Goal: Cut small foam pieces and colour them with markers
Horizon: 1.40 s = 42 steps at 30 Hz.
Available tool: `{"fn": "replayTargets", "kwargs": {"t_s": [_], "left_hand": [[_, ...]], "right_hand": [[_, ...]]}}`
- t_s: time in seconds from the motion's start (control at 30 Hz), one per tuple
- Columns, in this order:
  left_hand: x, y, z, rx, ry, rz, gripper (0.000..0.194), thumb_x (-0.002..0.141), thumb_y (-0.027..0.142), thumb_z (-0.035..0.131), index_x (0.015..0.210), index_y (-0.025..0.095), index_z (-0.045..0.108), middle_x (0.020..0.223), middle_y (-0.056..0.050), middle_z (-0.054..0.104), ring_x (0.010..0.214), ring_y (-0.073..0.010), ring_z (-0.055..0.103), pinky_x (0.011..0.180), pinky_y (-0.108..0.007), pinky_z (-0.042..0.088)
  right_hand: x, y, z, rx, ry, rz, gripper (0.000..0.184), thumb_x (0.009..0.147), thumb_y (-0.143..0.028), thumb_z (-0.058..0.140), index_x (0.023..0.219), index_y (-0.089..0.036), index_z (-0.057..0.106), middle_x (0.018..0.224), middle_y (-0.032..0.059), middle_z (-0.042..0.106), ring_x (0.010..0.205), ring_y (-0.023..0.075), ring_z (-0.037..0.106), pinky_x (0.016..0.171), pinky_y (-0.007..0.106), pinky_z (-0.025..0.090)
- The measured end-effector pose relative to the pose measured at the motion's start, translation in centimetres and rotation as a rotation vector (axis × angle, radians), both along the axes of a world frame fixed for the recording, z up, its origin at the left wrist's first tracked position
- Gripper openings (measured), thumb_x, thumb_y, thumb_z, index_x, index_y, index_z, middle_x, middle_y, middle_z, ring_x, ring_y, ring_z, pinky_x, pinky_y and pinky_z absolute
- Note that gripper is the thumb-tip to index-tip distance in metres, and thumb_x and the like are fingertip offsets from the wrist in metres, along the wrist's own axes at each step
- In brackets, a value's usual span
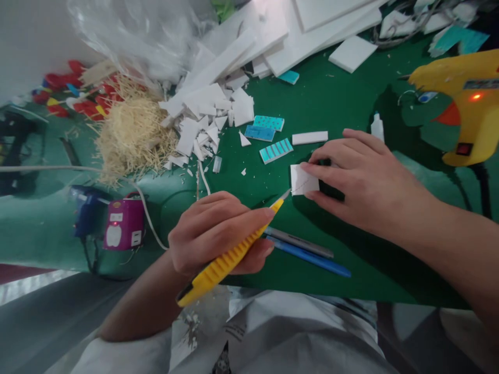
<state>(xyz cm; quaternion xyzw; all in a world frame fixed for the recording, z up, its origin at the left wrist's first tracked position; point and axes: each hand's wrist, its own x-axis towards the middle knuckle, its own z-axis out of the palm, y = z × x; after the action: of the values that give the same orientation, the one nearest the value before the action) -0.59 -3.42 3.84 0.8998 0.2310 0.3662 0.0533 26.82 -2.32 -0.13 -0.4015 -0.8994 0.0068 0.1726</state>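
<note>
My left hand (214,234) is closed around a yellow utility knife (230,259), its blade angled up to the right. The blade tip meets the lower left edge of a small white foam square (302,179), which has a thin slanting line across it. The fingertips of my right hand (351,171) hold the square from the right, the thumb at its lower corner. Just beyond lie a white foam strip (310,137) and a blue-striped piece (276,151). A grey pen (300,242) and a blue pen (312,256) lie below the blade.
White foam scraps (202,122) and a pile of straw (130,132) cover the left back. Large white foam sheets (312,39) lie behind. A yellow glue gun (468,98) is at right, near a small white tube (377,127). A purple power adapter (123,223) with cables sits at left.
</note>
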Motion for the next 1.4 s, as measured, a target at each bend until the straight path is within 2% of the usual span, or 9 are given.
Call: {"fn": "replayTargets", "kwargs": {"t_s": [0.03,0.17,0.37,0.6,0.73,0.93,1.07,1.2,1.4], "left_hand": [[0.1,0.2,-0.2,-0.014,0.018,0.01,0.016,0.101,0.031,0.064,0.105,0.016,0.067,0.08,0.0,0.079,0.062,-0.0117,0.07,0.063,-0.026,0.065],[0.9,0.5,-0.8,-0.014,-0.024,-0.004,0.02,0.1,0.034,0.071,0.105,0.015,0.07,0.078,-0.002,0.079,0.063,-0.0108,0.07,0.062,-0.022,0.064],[1.8,0.7,-1.3,-0.031,-0.044,-0.043,0.023,0.098,0.034,0.076,0.105,0.012,0.072,0.081,-0.005,0.081,0.066,-0.0112,0.072,0.066,-0.02,0.065],[1.7,0.4,-1.6,-0.129,-0.028,-0.025,0.027,0.096,0.035,0.077,0.111,0.014,0.071,0.088,-0.006,0.081,0.072,-0.0135,0.074,0.069,-0.024,0.067],[1.5,0.2,-1.7,-0.145,0.004,-0.017,0.025,0.099,0.037,0.072,0.115,0.017,0.069,0.091,-0.005,0.08,0.076,-0.0141,0.076,0.073,-0.024,0.067],[1.4,0.1,-1.6,-0.163,0.033,0.008,0.022,0.1,0.036,0.07,0.119,0.024,0.069,0.094,-0.002,0.081,0.074,-0.0142,0.077,0.072,-0.026,0.068],[1.4,0.1,-1.6,-0.158,0.03,0.003,0.024,0.101,0.036,0.07,0.119,0.022,0.068,0.094,-0.003,0.081,0.075,-0.0144,0.076,0.071,-0.026,0.068],[1.5,0.2,-1.6,-0.128,0.038,-0.022,0.024,0.101,0.035,0.07,0.116,0.018,0.069,0.093,-0.006,0.081,0.076,-0.0148,0.077,0.075,-0.025,0.067],[1.5,0.2,-1.6,-0.137,0.041,-0.017,0.023,0.1,0.034,0.071,0.118,0.02,0.068,0.093,-0.004,0.081,0.076,-0.0146,0.076,0.073,-0.026,0.067]], "right_hand": [[-0.1,0.0,0.0,-0.002,-0.002,-0.001,0.028,0.1,-0.031,0.056,0.117,-0.02,0.076,0.111,0.0099,0.075,0.109,0.0279,0.069,0.112,0.053,0.048],[-0.3,-0.2,0.1,0.021,0.032,-0.017,0.029,0.1,-0.029,0.056,0.115,-0.016,0.077,0.109,0.0129,0.075,0.108,0.0294,0.069,0.113,0.054,0.048],[0.0,0.1,-0.1,-0.054,0.024,0.005,0.029,0.098,-0.034,0.059,0.119,-0.024,0.075,0.114,0.0103,0.075,0.113,0.031,0.068,0.112,0.059,0.046],[-0.4,-0.1,-0.1,0.047,0.065,0.006,0.031,0.099,-0.03,0.057,0.115,-0.012,0.076,0.105,0.0147,0.074,0.106,0.0311,0.07,0.111,0.057,0.049],[-0.2,0.1,-0.1,-0.002,0.047,0.034,0.031,0.098,-0.033,0.058,0.118,-0.018,0.076,0.11,0.0126,0.075,0.109,0.0307,0.07,0.11,0.057,0.047],[-0.4,-0.1,0.0,-0.029,0.054,-0.022,0.029,0.098,-0.033,0.056,0.116,-0.023,0.077,0.11,0.0103,0.075,0.111,0.0304,0.069,0.11,0.058,0.046],[-0.5,-0.1,0.1,-0.042,0.052,-0.019,0.03,0.098,-0.032,0.055,0.117,-0.023,0.076,0.111,0.0106,0.075,0.112,0.031,0.068,0.11,0.059,0.045],[-0.3,-0.1,0.1,-0.02,0.035,-0.011,0.029,0.099,-0.032,0.055,0.116,-0.021,0.076,0.11,0.0112,0.075,0.11,0.03,0.068,0.111,0.056,0.046],[-0.4,-0.1,0.0,-0.039,0.048,-0.029,0.029,0.098,-0.032,0.056,0.116,-0.024,0.076,0.111,0.01,0.075,0.112,0.0299,0.067,0.111,0.056,0.044]]}}
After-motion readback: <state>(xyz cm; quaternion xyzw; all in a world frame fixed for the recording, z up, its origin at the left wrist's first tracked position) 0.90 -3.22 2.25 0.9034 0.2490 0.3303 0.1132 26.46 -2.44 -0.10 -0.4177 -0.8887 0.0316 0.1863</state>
